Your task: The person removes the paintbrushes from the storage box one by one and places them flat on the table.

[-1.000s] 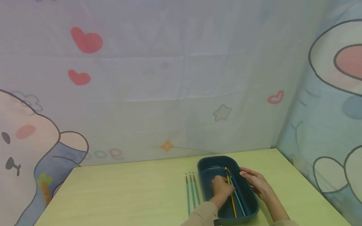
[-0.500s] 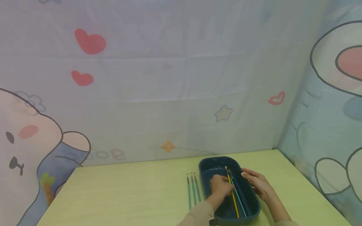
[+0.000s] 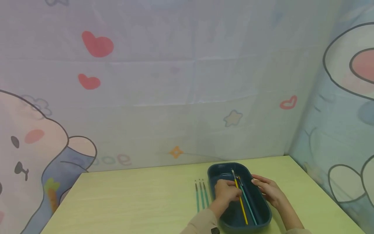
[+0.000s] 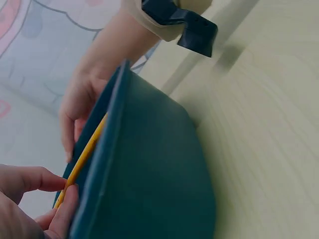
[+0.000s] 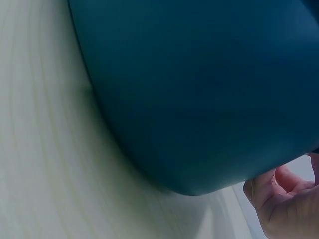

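In the head view, a dark blue tray [image 3: 222, 169] stands at the right part of the table. My left hand [image 3: 227, 191] reaches over its left wall and pinches a yellow paintbrush [image 3: 243, 208], bristles toward the far end. The left wrist view shows the thumb and a finger on the yellow handle [image 4: 88, 148]. Beside it in the tray lies a teal paintbrush [image 3: 249, 204]. My right hand [image 3: 270, 190] grips the tray's right rim; in the right wrist view the tray's outer wall [image 5: 199, 99] fills most of the picture.
Three teal paintbrushes [image 3: 201, 195] lie side by side on the pale yellow table [image 3: 131, 198], just left of the tray, bristles pointing away. A printed cloth backdrop [image 3: 163, 87] rises behind the table and along its right side.
The yellow paintbrush has shifted slightly away from me, and its tip now stands farther from the teal one. The right hand stays on the rim. The head view has drifted a little left.
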`<action>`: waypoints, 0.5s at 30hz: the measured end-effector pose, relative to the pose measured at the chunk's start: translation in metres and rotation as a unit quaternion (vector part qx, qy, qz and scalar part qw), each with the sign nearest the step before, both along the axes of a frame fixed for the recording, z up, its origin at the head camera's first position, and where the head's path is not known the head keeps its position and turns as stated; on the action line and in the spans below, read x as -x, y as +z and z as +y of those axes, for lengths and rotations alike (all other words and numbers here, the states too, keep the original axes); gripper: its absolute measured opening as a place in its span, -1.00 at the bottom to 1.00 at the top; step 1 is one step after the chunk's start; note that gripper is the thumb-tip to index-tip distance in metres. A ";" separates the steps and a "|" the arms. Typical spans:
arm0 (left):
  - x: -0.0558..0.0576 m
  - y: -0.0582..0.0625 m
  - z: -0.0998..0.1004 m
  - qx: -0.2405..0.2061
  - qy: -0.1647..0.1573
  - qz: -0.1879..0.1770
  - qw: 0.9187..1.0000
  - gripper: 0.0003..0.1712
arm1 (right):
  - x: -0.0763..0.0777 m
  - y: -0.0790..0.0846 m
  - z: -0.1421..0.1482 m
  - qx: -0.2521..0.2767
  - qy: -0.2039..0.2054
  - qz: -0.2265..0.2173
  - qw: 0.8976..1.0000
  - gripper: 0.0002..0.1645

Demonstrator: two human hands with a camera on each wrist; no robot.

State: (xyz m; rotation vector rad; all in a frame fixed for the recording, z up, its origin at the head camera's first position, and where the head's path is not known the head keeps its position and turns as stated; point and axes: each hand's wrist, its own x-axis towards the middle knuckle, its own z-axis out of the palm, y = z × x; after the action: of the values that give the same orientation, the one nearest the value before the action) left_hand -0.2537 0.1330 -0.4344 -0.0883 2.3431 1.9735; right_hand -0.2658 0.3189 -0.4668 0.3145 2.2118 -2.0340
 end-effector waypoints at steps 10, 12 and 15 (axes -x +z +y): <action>0.000 0.006 -0.013 -0.051 -0.024 0.018 0.998 -0.62 | -0.001 -0.001 0.000 0.006 0.008 0.002 1.000 -0.29; 0.000 0.006 -0.016 -0.064 -0.029 0.018 0.997 -0.60 | -0.001 -0.001 0.001 0.006 0.010 0.001 1.000 -0.28; -0.001 0.006 -0.021 -0.080 -0.038 0.017 0.996 -0.57 | -0.001 -0.001 0.000 0.004 0.011 0.000 1.000 -0.27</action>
State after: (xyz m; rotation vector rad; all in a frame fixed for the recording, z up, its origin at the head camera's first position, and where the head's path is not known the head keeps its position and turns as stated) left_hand -0.2531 0.1123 -0.4282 0.0432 2.1634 2.1319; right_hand -0.2652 0.3193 -0.4678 0.2893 2.1977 -2.0306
